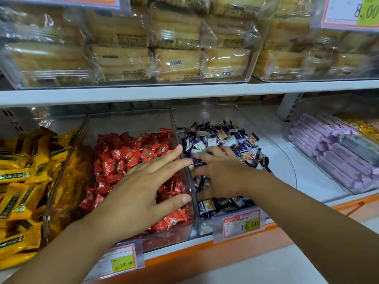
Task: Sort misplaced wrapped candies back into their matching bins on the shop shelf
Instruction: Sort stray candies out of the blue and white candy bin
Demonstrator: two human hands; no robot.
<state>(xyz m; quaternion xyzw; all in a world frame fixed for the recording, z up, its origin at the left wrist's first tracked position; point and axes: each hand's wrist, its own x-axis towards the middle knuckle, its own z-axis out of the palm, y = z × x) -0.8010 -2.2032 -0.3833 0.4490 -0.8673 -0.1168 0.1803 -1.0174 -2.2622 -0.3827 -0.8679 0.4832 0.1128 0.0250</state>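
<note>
My left hand (143, 181) hovers flat, fingers straight and empty, over the red candies (127, 152) in their clear bin (174, 232). Right of that bin, my right hand (223, 175) lies splayed on the navy-and-white candies (221, 136), gripping nothing visible.

Pale yellow sponge cakes in clear wrappers (176, 64) fill transparent plastic tubs (131, 84) on the upper white shelf (184, 92). A white-and-yellow price card (352, 13) hangs top right.
</note>
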